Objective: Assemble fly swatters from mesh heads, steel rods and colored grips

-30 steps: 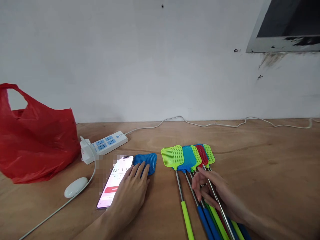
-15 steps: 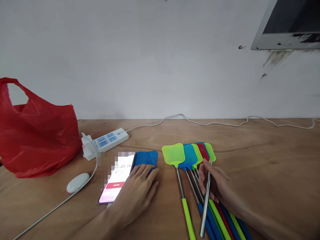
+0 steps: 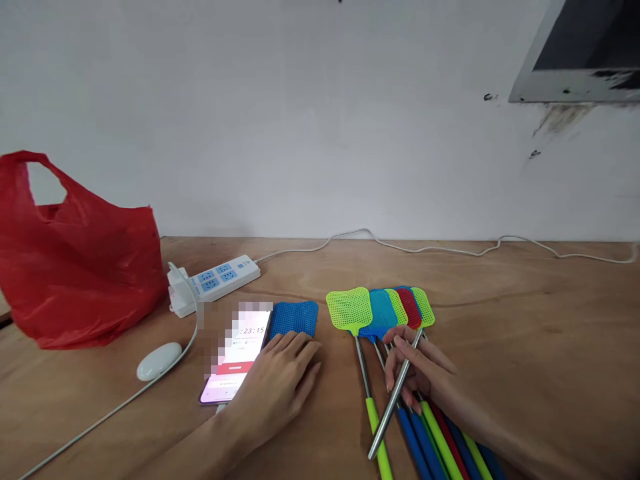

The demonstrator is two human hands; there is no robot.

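Observation:
My left hand (image 3: 283,380) lies palm down with its fingers stretched out, beside a lit phone (image 3: 240,353). Its fingertips rest at the lower edge of a blue mesh swatter head (image 3: 294,317). In my right hand (image 3: 417,367) a shiny metal rod (image 3: 393,407) is held between the fingers, slanting down to the left. Under that hand lie several fly swatters with green, blue and red heads (image 3: 409,308) and matching long handles (image 3: 415,440). The leftmost green swatter (image 3: 350,310) lies slightly apart, and the rod's lower end crosses above its grip.
A red plastic bag (image 3: 80,267) stands at the left. A white power strip (image 3: 227,280) with a plugged-in charger lies near it, with a white mouse (image 3: 159,361) in front. A thin white cable (image 3: 425,249) runs along the wall.
The metal rod has turned in my right hand, its lower end swinging left over the green grip. My right hand has moved slightly left. My left hand stays nearly in place.

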